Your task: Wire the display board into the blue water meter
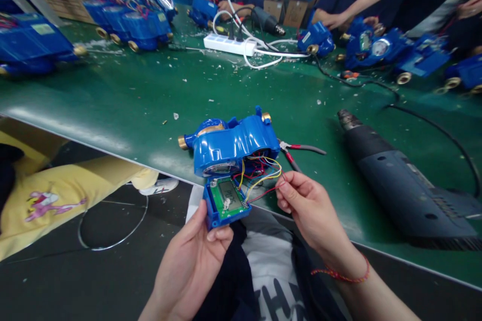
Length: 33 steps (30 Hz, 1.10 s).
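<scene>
A blue meter body (pixel 237 141) with brass ends lies near the table's front edge. Yellow, red and blue wires (pixel 265 173) run from its open side to a small blue housing (pixel 226 219) that holds a green circuit board with a grey display (pixel 230 194). My left hand (pixel 201 251) grips this housing from below, its thumb on the left side. My right hand (pixel 307 205) pinches a red wire between thumb and fingertips, right of the board. Red-and-black handled pliers (pixel 295 153) lie partly behind the meter body.
A large heat gun (pixel 402 185) lies on the green table (pixel 124 95) at right. Farther back are a white power strip (pixel 229 45), cables, another heat gun (pixel 267 21) and several blue meters (pixel 141 25). People work across the table; a yellow-clothed leg (pixel 68 195) shows at left.
</scene>
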### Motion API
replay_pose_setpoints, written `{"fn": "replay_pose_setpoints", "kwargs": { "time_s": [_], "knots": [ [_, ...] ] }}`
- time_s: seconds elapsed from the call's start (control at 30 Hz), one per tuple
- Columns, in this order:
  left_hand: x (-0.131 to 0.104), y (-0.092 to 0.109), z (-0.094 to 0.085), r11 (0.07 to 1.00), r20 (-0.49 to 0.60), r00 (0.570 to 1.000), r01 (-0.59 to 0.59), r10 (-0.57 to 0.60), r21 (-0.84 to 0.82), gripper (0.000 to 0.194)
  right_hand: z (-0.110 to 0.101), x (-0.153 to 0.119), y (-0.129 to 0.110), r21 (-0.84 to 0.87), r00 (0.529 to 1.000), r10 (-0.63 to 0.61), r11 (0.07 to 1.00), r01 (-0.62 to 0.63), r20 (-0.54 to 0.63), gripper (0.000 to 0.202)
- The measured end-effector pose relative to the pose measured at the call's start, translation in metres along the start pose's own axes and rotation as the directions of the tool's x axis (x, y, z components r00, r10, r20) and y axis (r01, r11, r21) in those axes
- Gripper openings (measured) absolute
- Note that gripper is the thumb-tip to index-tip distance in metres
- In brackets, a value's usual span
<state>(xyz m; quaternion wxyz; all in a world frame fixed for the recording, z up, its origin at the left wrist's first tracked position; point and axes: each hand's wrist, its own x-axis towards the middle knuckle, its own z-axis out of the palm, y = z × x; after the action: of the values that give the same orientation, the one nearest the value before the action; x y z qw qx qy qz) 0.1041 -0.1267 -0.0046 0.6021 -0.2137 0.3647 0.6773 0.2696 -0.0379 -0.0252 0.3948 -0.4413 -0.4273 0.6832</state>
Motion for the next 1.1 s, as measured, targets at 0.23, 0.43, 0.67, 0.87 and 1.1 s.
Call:
{"fn": "replay_pose_setpoints", "kwargs": {
  "time_s": [0.23, 0.43, 0.67, 0.87, 1.1],
  "knots": [
    [0.0, -0.001, -0.001, 1.0, -0.005, 1.0, -0.008, 0.008, -0.009, 0.025, -0.017, -0.008, -0.014, -0.647, 0.697, -0.717, 0.535, 0.543, -0.007, 0.006],
    [-0.001, -0.002, 0.001, 0.999, 0.027, 0.999, -0.03, 0.029, 0.035, 0.024, -0.004, -0.012, -0.02, -0.692, 0.38, -0.714, -0.2, 0.694, 0.588, 0.027],
    [-0.002, -0.003, 0.0, 0.998, 0.035, 0.999, -0.023, 0.021, 0.051, 0.02, 0.007, -0.005, -0.009, -0.713, 0.554, -0.626, -0.003, 0.701, 0.548, 0.012],
    [-0.004, -0.005, 0.001, 0.996, 0.047, 0.999, -0.015, 0.011, 0.084, 0.024, 0.012, -0.006, -0.003, -0.728, 0.681, -0.67, 0.304, 0.615, 0.296, 0.017],
    [-0.003, -0.001, -0.001, 0.999, 0.022, 1.0, -0.021, 0.021, 0.025, 0.025, -0.009, 0.001, -0.005, -0.534, 0.721, -0.692, 0.598, 0.598, 0.032, 0.013]
  ]
}}
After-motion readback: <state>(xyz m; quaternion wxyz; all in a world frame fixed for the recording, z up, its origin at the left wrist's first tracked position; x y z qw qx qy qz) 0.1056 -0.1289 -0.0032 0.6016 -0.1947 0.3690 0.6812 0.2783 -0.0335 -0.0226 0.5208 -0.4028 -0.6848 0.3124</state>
